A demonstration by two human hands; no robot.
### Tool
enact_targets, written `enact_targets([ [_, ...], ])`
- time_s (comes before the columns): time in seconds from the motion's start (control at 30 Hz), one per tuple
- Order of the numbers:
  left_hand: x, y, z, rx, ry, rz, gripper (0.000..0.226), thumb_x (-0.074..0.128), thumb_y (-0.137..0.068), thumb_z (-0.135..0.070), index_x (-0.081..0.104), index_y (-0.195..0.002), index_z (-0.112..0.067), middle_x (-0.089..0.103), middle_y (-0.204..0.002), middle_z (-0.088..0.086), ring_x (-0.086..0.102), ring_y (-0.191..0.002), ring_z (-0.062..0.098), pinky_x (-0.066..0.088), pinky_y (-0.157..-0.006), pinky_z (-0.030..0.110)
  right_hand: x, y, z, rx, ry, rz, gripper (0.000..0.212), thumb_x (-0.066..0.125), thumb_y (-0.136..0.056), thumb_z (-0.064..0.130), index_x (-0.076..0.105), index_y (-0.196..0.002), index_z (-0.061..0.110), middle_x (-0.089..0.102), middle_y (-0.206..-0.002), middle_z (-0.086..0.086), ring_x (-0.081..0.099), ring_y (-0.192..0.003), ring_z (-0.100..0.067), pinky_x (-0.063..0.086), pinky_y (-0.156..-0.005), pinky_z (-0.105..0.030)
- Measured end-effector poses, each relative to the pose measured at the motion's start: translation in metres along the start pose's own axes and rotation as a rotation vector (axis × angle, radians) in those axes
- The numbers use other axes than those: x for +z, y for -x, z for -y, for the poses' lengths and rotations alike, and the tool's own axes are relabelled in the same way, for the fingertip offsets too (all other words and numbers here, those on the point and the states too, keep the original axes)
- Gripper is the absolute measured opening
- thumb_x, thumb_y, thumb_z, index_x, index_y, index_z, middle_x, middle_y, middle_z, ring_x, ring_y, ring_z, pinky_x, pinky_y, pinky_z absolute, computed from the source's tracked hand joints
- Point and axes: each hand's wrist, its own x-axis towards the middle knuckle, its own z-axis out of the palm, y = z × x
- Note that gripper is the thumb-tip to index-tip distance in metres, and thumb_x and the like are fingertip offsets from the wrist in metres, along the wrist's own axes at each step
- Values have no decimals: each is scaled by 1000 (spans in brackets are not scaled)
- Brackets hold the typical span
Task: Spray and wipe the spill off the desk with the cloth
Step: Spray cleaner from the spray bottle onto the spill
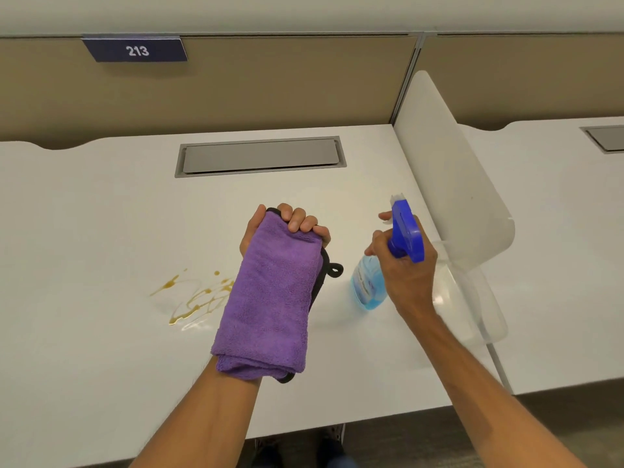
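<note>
A brown spill (194, 295) of thin streaks and drops lies on the white desk (101, 231), left of centre. My left hand (287, 224) grips a folded purple cloth (273, 298) with a black edge and loop; the cloth hangs back over my wrist and covers the spill's right end. My right hand (405, 268) holds a spray bottle (369, 282) of blue liquid by its neck, its blue trigger head (407, 231) pointing away from me. The bottle is to the right of the cloth, above the desk.
A grey cable hatch (260, 157) is set into the desk at the back. A frosted white divider panel (449, 184) stands along the desk's right edge, with another desk (557, 231) beyond it. A tan partition with a sign "213" (136, 50) forms the back wall.
</note>
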Motion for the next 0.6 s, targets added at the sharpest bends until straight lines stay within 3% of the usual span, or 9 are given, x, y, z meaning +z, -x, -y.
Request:
enact_targets([
  [0.2,-3,10,0,8,10,26,30,68,-84,-38,63,-80,-8,62,-72,5,59,-74,21,51,-85,39,14,-17,-31,-8,62,4,31,66,-91,13,59,-119,2,72,-106,-16,72,-76,-22,51,-71,-3],
  [0.3,-4,13,-1,11,15,32,30,68,-85,-37,64,-81,-7,62,-73,5,59,-75,21,51,-85,40,18,-18,-37,-19,58,2,37,64,-88,23,59,-118,3,73,-107,-16,71,-74,-16,48,-70,-1],
  [0.47,-5,15,0,8,25,39,30,67,-85,-37,64,-82,-7,62,-73,6,59,-75,22,50,-86,40,18,-21,-39,-38,53,31,48,63,-84,30,60,-122,2,70,-114,-3,73,-86,-26,48,-75,0],
  [0.6,-3,14,1,10,20,36,31,65,-86,-38,64,-82,-7,62,-74,6,59,-75,22,49,-86,39,19,-21,-44,-18,78,40,53,68,-82,37,58,-126,8,72,-107,-10,71,-88,-24,46,-72,2],
])
